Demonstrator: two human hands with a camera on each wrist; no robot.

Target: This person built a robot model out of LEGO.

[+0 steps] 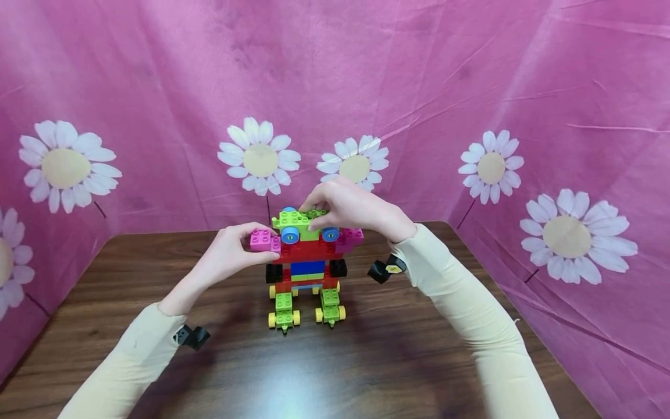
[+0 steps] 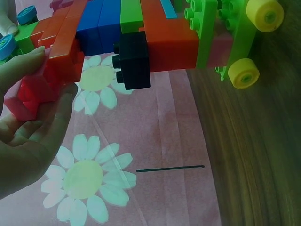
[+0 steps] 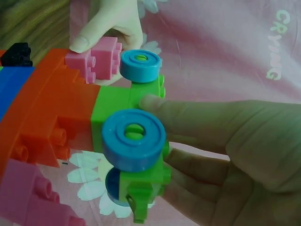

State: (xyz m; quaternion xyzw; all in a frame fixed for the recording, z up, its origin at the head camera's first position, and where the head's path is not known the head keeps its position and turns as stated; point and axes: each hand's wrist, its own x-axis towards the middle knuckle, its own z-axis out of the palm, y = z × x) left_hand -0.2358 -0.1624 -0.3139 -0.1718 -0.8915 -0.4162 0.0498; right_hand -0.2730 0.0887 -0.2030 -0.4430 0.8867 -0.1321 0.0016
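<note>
A toy-brick figure stands upright on the table, with a red upper body point(image 1: 314, 251) and a blue brick point(image 1: 307, 268) below it. On its top sits a lime-green wheeled brick base point(image 1: 293, 219) with blue wheels point(image 3: 134, 140). My right hand point(image 1: 356, 203) pinches this base from above, thumb on the near side. My left hand point(image 1: 225, 253) holds the pink bricks point(image 2: 35, 92) at the figure's left end, its thumb reaching the red brick beside them. A second pink brick point(image 1: 353, 235) sticks out at the right end.
Black bricks point(image 2: 133, 61) jut from both sides of the figure. Its feet are lime-green bricks point(image 1: 284, 308) on yellow wheels point(image 2: 243, 73). Beneath is a dark wooden table point(image 1: 220, 372); a pink cloth with daisies point(image 1: 419, 70) hangs behind and along the sides.
</note>
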